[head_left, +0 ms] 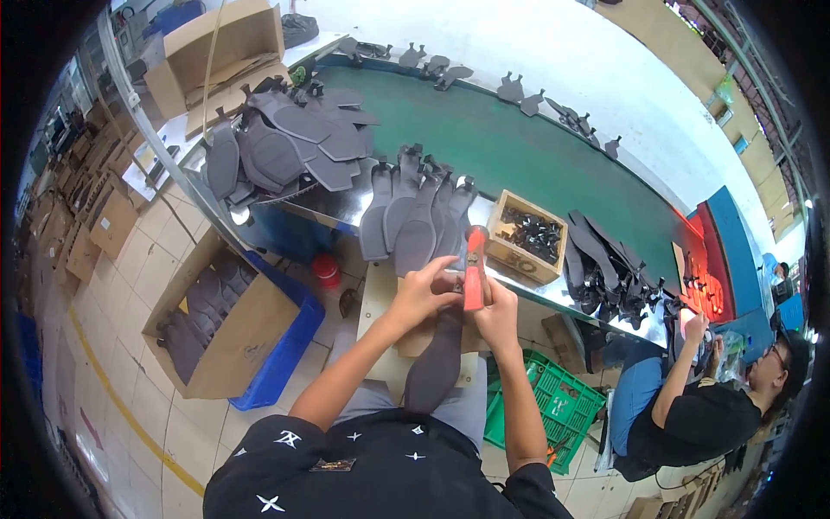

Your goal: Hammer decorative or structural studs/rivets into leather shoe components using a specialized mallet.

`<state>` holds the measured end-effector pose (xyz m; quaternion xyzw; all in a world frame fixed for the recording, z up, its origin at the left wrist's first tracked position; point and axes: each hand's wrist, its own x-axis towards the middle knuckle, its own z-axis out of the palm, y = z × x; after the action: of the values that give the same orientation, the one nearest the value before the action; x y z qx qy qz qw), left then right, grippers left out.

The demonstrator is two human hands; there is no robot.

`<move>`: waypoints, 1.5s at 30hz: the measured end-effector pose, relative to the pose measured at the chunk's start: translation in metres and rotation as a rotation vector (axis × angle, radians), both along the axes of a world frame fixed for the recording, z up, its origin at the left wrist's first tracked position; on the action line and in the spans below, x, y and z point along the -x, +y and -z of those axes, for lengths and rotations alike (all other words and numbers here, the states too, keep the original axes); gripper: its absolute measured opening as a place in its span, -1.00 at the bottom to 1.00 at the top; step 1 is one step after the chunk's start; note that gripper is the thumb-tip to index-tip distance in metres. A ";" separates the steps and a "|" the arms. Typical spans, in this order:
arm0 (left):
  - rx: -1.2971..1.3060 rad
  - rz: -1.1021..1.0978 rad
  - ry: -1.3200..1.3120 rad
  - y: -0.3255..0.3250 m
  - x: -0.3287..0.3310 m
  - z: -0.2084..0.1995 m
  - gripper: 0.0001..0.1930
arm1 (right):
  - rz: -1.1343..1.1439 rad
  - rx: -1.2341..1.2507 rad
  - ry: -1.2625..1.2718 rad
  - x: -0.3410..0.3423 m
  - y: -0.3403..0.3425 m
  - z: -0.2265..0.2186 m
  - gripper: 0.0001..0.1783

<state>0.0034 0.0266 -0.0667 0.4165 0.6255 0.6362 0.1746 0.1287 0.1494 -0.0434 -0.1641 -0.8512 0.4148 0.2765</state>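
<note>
A hammer with a red head [473, 290] is gripped by my right hand [497, 316], its handle mostly hidden. My left hand [424, 298] pinches the narrow far end of a dark grey shoe sole [435, 363] beneath the hammer. The sole's wide end points toward me over my lap. Whatever lies under my left fingertips is hidden. Just beyond my hands, several similar soles [417, 221] lean together on the table edge. To their right, a wooden box [553, 270] holds many small black parts [529, 233].
A green conveyor belt [484, 138] with soles along its far edge runs behind. A large sole pile [290, 138] lies left, another pile [605, 268] right. Below left stands a carton [233, 359] of soles; below right, a green crate [553, 402]. A co-worker [700, 415] sits at right.
</note>
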 end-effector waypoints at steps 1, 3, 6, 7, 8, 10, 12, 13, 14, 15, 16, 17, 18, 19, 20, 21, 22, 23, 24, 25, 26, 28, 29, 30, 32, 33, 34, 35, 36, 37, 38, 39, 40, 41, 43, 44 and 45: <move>-0.010 0.000 -0.009 -0.001 0.001 0.001 -0.45 | -0.007 -0.027 0.041 -0.001 -0.003 -0.003 -0.78; -0.019 0.004 -0.019 -0.003 0.001 0.001 -0.44 | -0.009 -0.053 0.080 -0.001 -0.004 -0.002 -0.75; 0.010 -0.015 0.142 -0.005 0.002 0.000 -0.40 | -0.003 -0.204 0.144 -0.002 -0.005 -0.001 -0.69; 0.012 -0.018 0.123 -0.006 0.003 0.000 -0.44 | -0.041 -0.219 0.106 -0.002 -0.007 -0.008 -0.68; 0.015 -0.020 0.105 -0.006 0.003 0.000 -0.48 | -0.080 -0.233 0.069 -0.002 -0.008 -0.013 -0.67; 0.029 0.012 0.123 -0.007 0.005 -0.003 -0.56 | -0.072 -0.247 0.038 -0.006 -0.008 -0.019 -0.69; 0.045 0.038 0.143 -0.006 0.007 -0.004 -0.64 | -0.070 -0.259 0.010 -0.008 -0.008 -0.021 -0.71; 0.027 0.056 0.106 -0.006 0.007 -0.004 -0.69 | -0.066 -0.229 0.018 -0.008 -0.008 -0.021 -0.73; 0.009 0.074 0.068 -0.006 0.008 -0.004 -0.74 | -0.063 -0.198 0.026 -0.008 -0.008 -0.021 -0.75; 0.010 0.076 0.067 -0.005 0.008 -0.003 -0.74 | -0.061 -0.197 0.024 -0.009 -0.007 -0.021 -0.75; 0.025 0.073 0.045 -0.006 0.008 -0.003 -0.74 | -0.083 -0.162 0.041 -0.008 -0.006 -0.020 -0.76; 0.041 0.069 0.023 -0.006 0.009 -0.003 -0.73 | -0.106 -0.126 0.058 -0.008 -0.005 -0.018 -0.77; 0.043 0.072 0.021 -0.007 0.007 -0.005 -0.73 | -0.102 -0.123 0.057 -0.007 -0.004 -0.015 -0.77; 0.065 0.081 -0.029 -0.007 0.006 -0.007 -0.72 | -0.093 -0.100 0.081 -0.007 -0.003 -0.011 -0.77; 0.087 0.089 -0.080 -0.007 0.005 -0.009 -0.71 | -0.083 -0.078 0.106 -0.006 -0.002 -0.008 -0.76; 0.088 0.087 -0.081 -0.008 0.006 -0.009 -0.71 | -0.085 -0.076 0.106 -0.005 -0.001 -0.006 -0.76; 0.098 0.093 -0.064 -0.007 0.006 -0.009 -0.70 | -0.070 -0.052 0.093 -0.005 0.000 -0.004 -0.78; 0.107 0.101 -0.047 -0.007 0.006 -0.010 -0.69 | -0.055 -0.028 0.080 -0.005 0.000 -0.004 -0.78; 0.107 0.100 -0.047 -0.006 0.007 -0.008 -0.69 | -0.046 0.010 0.052 -0.007 -0.003 -0.009 -0.80; 0.082 0.100 -0.024 -0.004 0.008 -0.004 -0.69 | -0.046 0.009 0.052 -0.008 -0.002 -0.010 -0.80; 0.057 0.102 0.000 -0.003 0.008 -0.002 -0.68 | -0.049 -0.089 0.075 -0.010 0.000 -0.012 -0.80; 0.082 0.090 0.013 -0.005 0.010 0.001 -0.70 | -0.059 -0.181 0.097 -0.012 -0.005 -0.017 -0.79; 0.106 0.083 0.026 -0.005 0.011 0.002 -0.71 | 0.020 0.113 0.077 -0.019 -0.014 -0.020 -0.79; 0.104 0.076 0.026 -0.006 0.012 0.002 -0.71 | 0.094 0.403 0.056 -0.025 -0.023 -0.028 -0.79; 0.130 0.072 0.008 -0.006 0.009 0.000 -0.71 | 0.099 0.467 0.058 -0.046 -0.035 -0.044 -0.79; 0.134 0.071 0.006 -0.008 0.008 0.000 -0.71 | 0.104 0.532 0.063 -0.056 -0.043 -0.053 -0.79; 0.141 0.088 -0.024 -0.007 0.008 -0.002 -0.71 | 0.130 0.494 -0.004 -0.064 -0.051 -0.067 -0.84; 0.147 0.103 -0.055 -0.007 0.009 -0.002 -0.71 | 0.130 0.497 -0.005 -0.069 -0.054 -0.067 -0.84; 0.153 0.109 -0.057 -0.007 0.009 -0.002 -0.71 | 0.129 0.261 -0.024 -0.074 -0.059 -0.067 -0.82; 0.139 0.102 -0.051 -0.006 0.009 -0.001 -0.72 | 0.127 0.025 -0.044 -0.076 -0.063 -0.069 -0.81; 0.125 0.094 -0.045 -0.006 0.010 -0.001 -0.73 | 0.126 0.026 -0.053 -0.076 -0.068 -0.072 -0.78; 0.129 0.107 -0.047 -0.003 0.009 0.001 -0.73 | 0.117 -0.040 0.024 -0.072 -0.070 -0.068 -0.75; 0.111 0.103 -0.050 -0.001 0.010 0.004 -0.72 | 0.076 -0.070 0.016 -0.069 -0.063 -0.059 -0.75; 0.093 0.098 -0.054 -0.001 0.010 0.007 -0.71 | 0.035 -0.101 0.009 -0.069 -0.059 -0.051 -0.74; 0.093 0.107 -0.106 -0.005 0.010 0.002 -0.70 | 0.057 -0.066 -0.039 -0.072 -0.065 -0.075 -0.72; 0.117 0.104 -0.125 -0.007 0.011 -0.003 -0.72 | 0.080 -0.036 -0.088 -0.075 -0.068 -0.089 -0.70; 0.143 0.115 -0.150 -0.008 0.007 -0.005 -0.73 | 0.109 -0.033 -0.055 -0.085 -0.073 -0.099 -0.71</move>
<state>-0.0037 0.0186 -0.0622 0.3893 0.6297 0.6082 0.2863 0.2135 0.0766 0.0554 -0.2168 -0.8549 0.3806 0.2779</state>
